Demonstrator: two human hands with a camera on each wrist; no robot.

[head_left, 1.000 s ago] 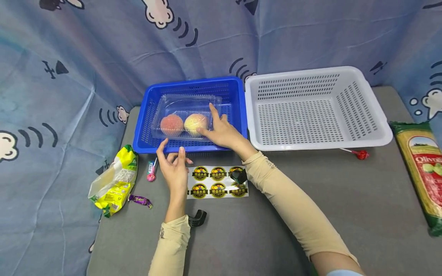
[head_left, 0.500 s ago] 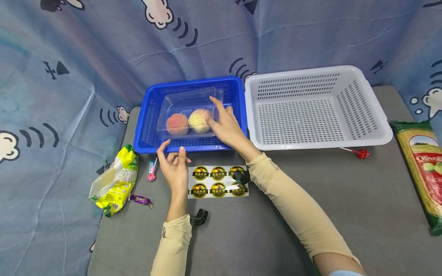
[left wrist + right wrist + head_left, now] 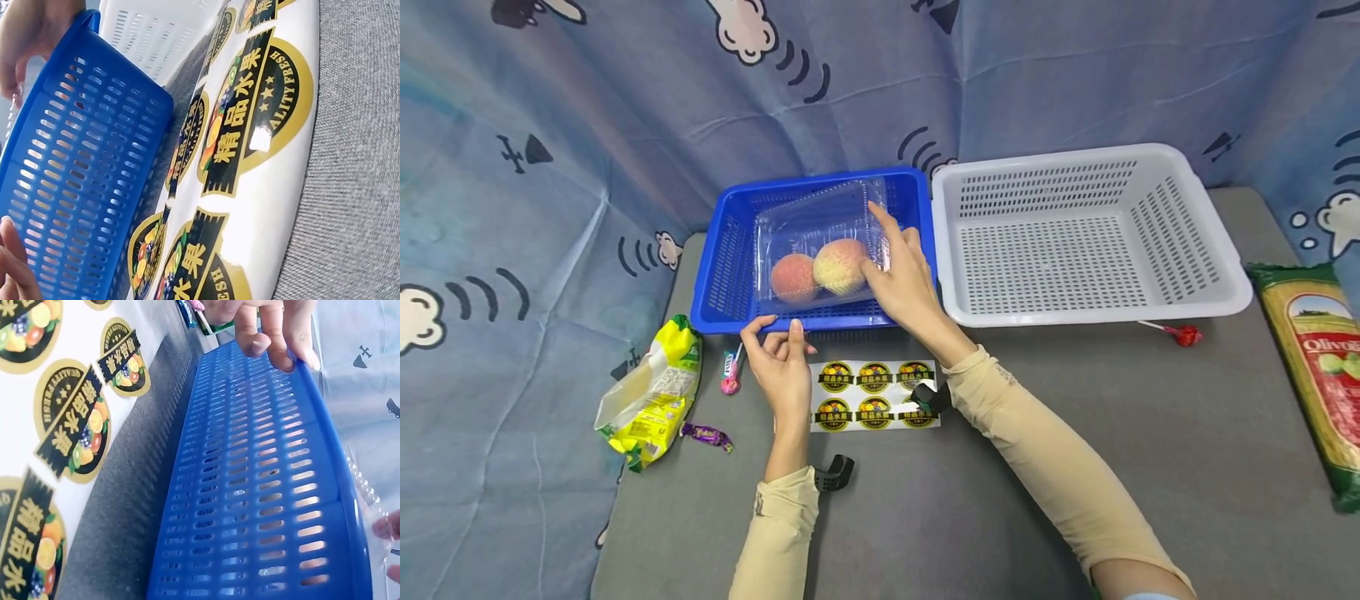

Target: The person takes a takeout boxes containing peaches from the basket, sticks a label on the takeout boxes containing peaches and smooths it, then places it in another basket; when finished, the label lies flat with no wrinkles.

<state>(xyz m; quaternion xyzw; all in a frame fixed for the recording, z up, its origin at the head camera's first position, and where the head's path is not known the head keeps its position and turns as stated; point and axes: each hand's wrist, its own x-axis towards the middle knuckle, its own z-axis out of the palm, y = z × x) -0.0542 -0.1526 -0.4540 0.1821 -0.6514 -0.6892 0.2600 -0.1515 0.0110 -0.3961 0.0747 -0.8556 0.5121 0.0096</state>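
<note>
Two peaches (image 3: 841, 267) sit inside a clear plastic clamshell box (image 3: 812, 218), which is tilted within the blue basket (image 3: 709, 287). My right hand (image 3: 904, 271) grips the box at its right end, thumb on the near side and index finger stretched along the edge. At the basket's front rim is my left hand (image 3: 781, 367), with loosely bent fingers touching the rim. The right wrist view shows fingertips (image 3: 281, 359) of that hand hanging over the outside of the rim. Just in front of the basket lies a sheet of round fruit stickers (image 3: 874, 396).
To the right of the blue basket stands a white basket (image 3: 1236, 292). A red lollipop (image 3: 1184, 335) and a noodle packet (image 3: 1318, 367) lie on the right. On the left are a yellow-green bag (image 3: 658, 392), a pink lollipop (image 3: 730, 382) and a purple-wrapped candy (image 3: 706, 435).
My right hand has shifted right, tilting the box; the peaches have rolled together toward its near right part. My left index finger has come down onto the basket's rim.
</note>
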